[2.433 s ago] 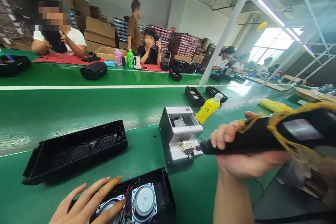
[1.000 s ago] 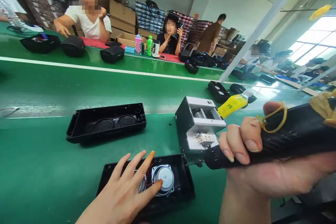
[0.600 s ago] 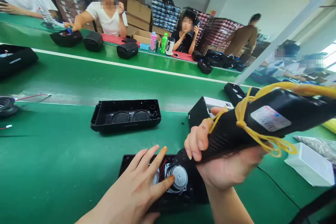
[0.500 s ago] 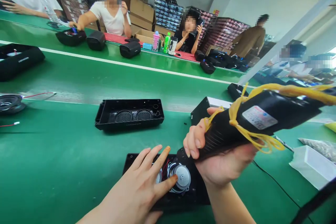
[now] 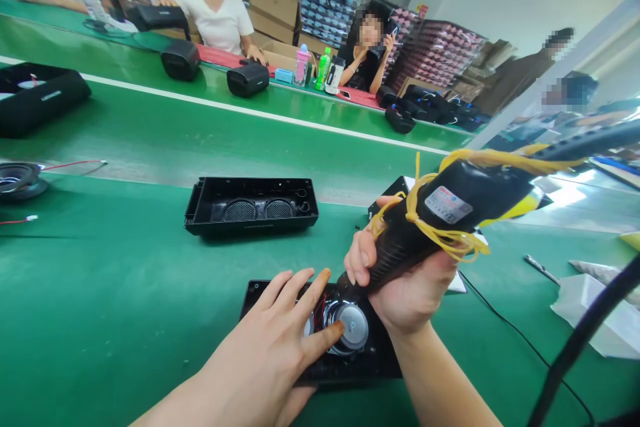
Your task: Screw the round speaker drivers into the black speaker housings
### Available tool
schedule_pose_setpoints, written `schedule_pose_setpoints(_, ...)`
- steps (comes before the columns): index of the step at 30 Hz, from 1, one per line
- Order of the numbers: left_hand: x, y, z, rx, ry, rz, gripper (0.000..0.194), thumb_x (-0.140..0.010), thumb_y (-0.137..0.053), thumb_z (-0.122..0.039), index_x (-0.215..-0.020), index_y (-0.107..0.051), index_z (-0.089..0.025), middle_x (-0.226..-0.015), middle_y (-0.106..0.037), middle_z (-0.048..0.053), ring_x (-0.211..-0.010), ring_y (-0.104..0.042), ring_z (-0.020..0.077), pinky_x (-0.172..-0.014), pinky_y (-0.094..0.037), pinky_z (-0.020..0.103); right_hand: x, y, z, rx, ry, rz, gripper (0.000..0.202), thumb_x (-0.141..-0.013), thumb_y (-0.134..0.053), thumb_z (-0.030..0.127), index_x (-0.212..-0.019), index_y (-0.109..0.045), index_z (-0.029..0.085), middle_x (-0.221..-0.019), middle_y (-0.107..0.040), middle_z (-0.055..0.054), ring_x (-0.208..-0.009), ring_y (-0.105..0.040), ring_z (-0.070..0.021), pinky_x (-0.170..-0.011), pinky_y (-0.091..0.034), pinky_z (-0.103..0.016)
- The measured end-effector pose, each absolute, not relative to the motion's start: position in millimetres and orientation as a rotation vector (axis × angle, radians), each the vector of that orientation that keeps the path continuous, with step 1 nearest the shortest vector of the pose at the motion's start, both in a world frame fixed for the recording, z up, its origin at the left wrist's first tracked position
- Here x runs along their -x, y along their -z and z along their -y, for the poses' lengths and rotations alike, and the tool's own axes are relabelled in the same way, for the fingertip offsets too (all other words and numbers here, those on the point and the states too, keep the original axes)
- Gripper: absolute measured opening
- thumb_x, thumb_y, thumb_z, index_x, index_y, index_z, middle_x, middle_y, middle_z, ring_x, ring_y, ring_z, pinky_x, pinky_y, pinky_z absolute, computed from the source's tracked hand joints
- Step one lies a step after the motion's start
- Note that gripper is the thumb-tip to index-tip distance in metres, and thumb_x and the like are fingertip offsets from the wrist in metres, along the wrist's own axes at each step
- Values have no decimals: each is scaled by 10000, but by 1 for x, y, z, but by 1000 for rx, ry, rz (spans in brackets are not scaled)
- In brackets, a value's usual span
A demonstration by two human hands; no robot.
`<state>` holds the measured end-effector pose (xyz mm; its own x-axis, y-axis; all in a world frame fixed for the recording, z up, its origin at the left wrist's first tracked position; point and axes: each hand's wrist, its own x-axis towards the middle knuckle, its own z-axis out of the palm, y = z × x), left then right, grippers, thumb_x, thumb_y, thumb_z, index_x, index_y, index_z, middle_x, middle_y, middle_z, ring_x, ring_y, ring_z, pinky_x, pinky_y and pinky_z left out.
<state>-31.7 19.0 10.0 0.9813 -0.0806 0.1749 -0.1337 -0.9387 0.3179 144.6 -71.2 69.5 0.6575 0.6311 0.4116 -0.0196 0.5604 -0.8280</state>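
My right hand (image 5: 410, 287) is wrapped round a black electric screwdriver (image 5: 420, 220) with yellow string tied about its body and a white label on it. The tool is tilted, its lower end near the round silver speaker driver (image 5: 354, 328) in a black speaker housing (image 5: 380, 363). Its very tip is hidden. My left hand (image 5: 273, 330) lies over the left side of the housing, fingers spread. One fingertip touches the driver, and a second driver is partly covered by the hand.
Beyond my hands lies another black speaker shell (image 5: 253, 213). A loose speaker (image 5: 20, 180) with red wire is at left, a white tray (image 5: 595, 313) at right. A black cable (image 5: 590, 333) crosses the right foreground. Co-workers sit across the green bench (image 5: 125, 293) with speakers and bottles.
The screwdriver has tipped and shifted left and slightly down in view, still in my right hand. My left hand stays on the housing. Across the bench, a co-worker has lifted a black speaker.
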Motion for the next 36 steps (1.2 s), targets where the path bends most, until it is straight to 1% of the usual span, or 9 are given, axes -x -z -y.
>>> schedule_pose_setpoints(4,31,-13,-18,-2792,-188,147,716,-932,-783,-518,-1593,-552,-366,-1765,-389,220,-1613,-387,528,-1249,-359,795,-144,-69,71,897,-461,769,687,-910,-654,896,-1219,-684,284,-639,-571,68,-393,-459,-110,-397,-423,-219)
schedule_pose_setpoints(8,30,-17,-18,-2791,-163,139,710,-928,-792,-526,-1583,-571,-365,-1753,-411,229,-1606,-402,533,-1238,-373,804,-142,-68,69,900,-501,768,707,-886,-677,902,-1229,-657,284,-613,-566,71,-376,-441,-116,-388,-406,-223)
schedule_pose_setpoints(11,30,-17,-19,-2778,-171,132,693,-944,-771,-545,-1588,-563,-394,-1746,-416,230,-1606,-406,526,-1232,-375,812,-140,-68,68,901,-504,780,706,-884,-678,902,-1211,-647,277,-609,-558,72,-370,-423,-114,-374,-394,-223)
schedule_pose_setpoints(15,31,-14,-20,-2770,-181,105,691,-958,-752,-575,-1601,-539,-437,-1748,-413,204,-1603,-410,518,-1242,-363,815,-140,-66,69,894,-549,826,698,-860,-701,909,-1128,-628,269,-631,-567,63,-376,-420,-115,-362,-384,-231)
schedule_pose_setpoints(18,32,-12,-20,-2781,-190,101,735,-946,-766,-579,-1623,-514,-447,-1746,-408,196,-1594,-415,522,-1231,-383,810,-140,-65,71,861,-578,873,653,-887,-706,877,-1097,-632,263,-626,-581,61,-361,-408,-103,-361,-373,-223)
schedule_pose_setpoints(20,32,-11,-20,-2791,-198,107,791,-941,-769,-587,-1659,-467,-451,-1740,-409,191,-1582,-425,515,-1226,-400,797,-140,-63,71,848,-600,882,633,-892,-711,865,-1078,-633,265,-618,-582,63,-356,-401,-99,-364,-369,-220)
schedule_pose_setpoints(24,33,-10,-20,-2805,-203,123,858,-935,-771,-601,-1696,-400,-463,-1722,-419,166,-1563,-430,491,-1245,-385,780,-137,-59,72,854,-654,872,646,-882,-716,873,-1085,-618,267,-612,-571,63,-362,-400,-108,-364,-360,-230)
schedule_pose_setpoints(32,31,-12,-19,-2815,-194,125,823,-932,-775,-604,-1673,-451,-452,-1673,-482,163,-1561,-436,474,-1275,-344,759,-138,-53,73,848,-692,877,670,-883,-720,872,-1156,-613,270,-647,-566,56,-384,-432,-123,-376,-357,-244)
schedule_pose_setpoints(36,31,-11,-18,-2826,-221,116,827,-934,-769,-614,-1676,-439,-460,-1676,-477,168,-1555,-442,474,-1267,-341,764,-139,-51,73,839,-691,883,652,-885,-719,867,-1123,-629,266,-646,-566,50,-376,-419,-128,-377,-360,-261)
